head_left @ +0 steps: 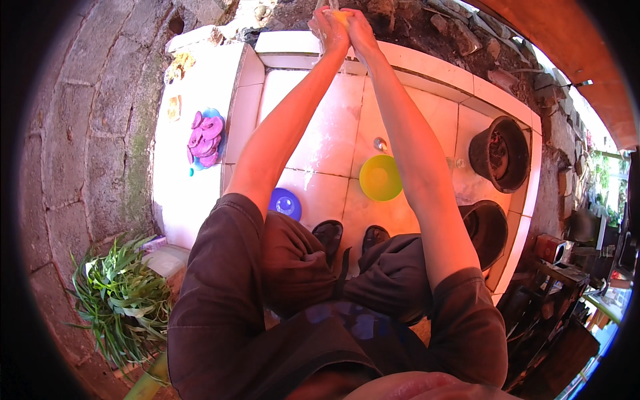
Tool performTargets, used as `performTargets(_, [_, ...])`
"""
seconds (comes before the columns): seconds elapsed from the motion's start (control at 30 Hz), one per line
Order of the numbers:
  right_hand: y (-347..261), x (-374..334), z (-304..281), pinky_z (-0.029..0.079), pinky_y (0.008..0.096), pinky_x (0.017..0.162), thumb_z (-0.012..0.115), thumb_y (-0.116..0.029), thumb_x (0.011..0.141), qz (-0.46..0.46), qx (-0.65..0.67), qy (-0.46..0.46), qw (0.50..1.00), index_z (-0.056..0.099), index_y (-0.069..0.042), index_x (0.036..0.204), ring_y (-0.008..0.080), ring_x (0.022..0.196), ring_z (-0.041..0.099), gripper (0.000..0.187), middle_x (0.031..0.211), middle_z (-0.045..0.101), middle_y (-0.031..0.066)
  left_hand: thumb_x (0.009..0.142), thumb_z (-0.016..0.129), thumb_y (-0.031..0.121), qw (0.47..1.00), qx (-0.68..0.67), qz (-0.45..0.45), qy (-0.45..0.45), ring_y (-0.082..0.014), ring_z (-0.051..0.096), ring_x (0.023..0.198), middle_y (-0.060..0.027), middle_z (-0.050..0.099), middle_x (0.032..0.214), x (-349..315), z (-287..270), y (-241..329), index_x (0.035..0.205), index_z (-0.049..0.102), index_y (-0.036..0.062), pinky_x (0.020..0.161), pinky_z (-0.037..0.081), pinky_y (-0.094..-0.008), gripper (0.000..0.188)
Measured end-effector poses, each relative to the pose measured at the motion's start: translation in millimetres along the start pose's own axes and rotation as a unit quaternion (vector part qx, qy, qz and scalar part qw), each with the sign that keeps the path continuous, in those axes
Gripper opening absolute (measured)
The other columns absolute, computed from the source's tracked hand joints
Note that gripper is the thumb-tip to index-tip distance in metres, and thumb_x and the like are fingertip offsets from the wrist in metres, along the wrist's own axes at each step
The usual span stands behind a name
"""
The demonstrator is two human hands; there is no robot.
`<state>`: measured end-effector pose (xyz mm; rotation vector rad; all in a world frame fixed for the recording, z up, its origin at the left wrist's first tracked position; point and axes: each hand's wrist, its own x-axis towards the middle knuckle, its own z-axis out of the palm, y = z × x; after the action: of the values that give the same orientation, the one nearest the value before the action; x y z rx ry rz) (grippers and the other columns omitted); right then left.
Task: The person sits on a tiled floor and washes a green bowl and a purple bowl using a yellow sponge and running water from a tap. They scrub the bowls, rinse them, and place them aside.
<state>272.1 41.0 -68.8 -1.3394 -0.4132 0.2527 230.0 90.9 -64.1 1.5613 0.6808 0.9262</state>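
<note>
Both my arms stretch far forward, and my hands meet at the top edge of the view. Between them is a small yellow-orange piece (342,17), mostly covered by fingers, so its kind is hidden. My left hand (328,32) has its fingers curled against it from the left. From the other side my right hand (361,32) closes on the same piece. A pale streak, apparently running water, comes down at my hands, and wet splashes mark the white tiled floor (320,140) below.
Purple slices (205,139) lie on a blue plate on the white ledge (175,207) at left. A blue bowl (285,203) and a green bowl (381,179) sit near my feet. Two dark buckets (500,153) stand right. Leafy greens (123,300) are at lower left, beside a stone wall (73,133).
</note>
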Motion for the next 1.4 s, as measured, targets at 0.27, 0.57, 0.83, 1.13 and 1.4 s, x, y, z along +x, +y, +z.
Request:
performTargets(0.27, [29.0,31.5,-11.7,0.050,0.0332,0.096,0.046,-0.034,0.107,0.135,0.268,0.036,0.953,0.061,-0.003,0.131,0.0217,0.110,0.063,0.042,0.119,0.069,0.0105,0.090,0.072,0.054,0.991,0.046,0.097,-0.085,-0.0348,0.062,0.107,-0.0218,0.060,0.116,-8.2,-14.4,2.5,0.120,0.058,-0.0025,0.092,0.049,-0.0442,0.065])
performTargets(0.57, [54.4,34.9,-32.0,0.045,0.0514,0.100,0.038,-0.067,0.102,0.180,0.131,0.025,0.974,0.058,-0.006,0.138,0.0304,0.120,0.057,0.074,0.132,0.062,0.0151,0.099,0.063,0.022,0.964,-0.219,-0.052,-0.142,-0.0237,0.070,0.066,-0.0114,0.070,0.087,30.9,-8.9,-29.9,0.107,0.062,0.0051,0.054,0.060,-0.0386,0.019])
performTargets(0.83, [49.9,20.7,-16.0,0.048,0.0546,0.094,0.045,-0.070,0.099,0.279,0.189,-0.018,0.941,0.065,-0.015,0.124,0.0309,0.109,0.057,0.063,0.118,0.064,0.0075,0.098,0.064,0.029,0.919,-0.211,-0.224,-0.246,-0.0197,0.062,0.052,-0.0067,0.065,0.070,27.2,-17.5,-11.6,0.093,0.064,0.0088,0.042,0.053,-0.0343,0.021])
performTargets(1.13, [49.7,13.5,-12.3,0.048,0.0558,0.095,0.047,-0.070,0.098,0.286,0.177,-0.039,0.941,0.065,-0.022,0.120,0.0281,0.110,0.056,0.057,0.120,0.062,0.0050,0.099,0.061,0.033,0.961,-0.183,-0.049,-0.200,-0.0155,0.053,0.048,-0.0030,0.056,0.062,27.4,-11.4,-17.2,0.081,0.062,0.0093,0.040,0.043,-0.0313,0.030])
performTargets(1.4, [47.6,9.9,-12.7,0.048,0.0571,0.096,0.041,-0.080,0.094,0.310,0.184,-0.012,0.933,0.057,-0.012,0.130,0.0331,0.108,0.056,0.079,0.117,0.059,0.0139,0.100,0.061,0.038,0.956,-0.183,-0.149,-0.177,-0.0216,0.057,0.048,-0.0080,0.060,0.066,20.6,-17.4,-2.4,0.099,0.059,0.0129,0.038,0.045,-0.0352,0.026])
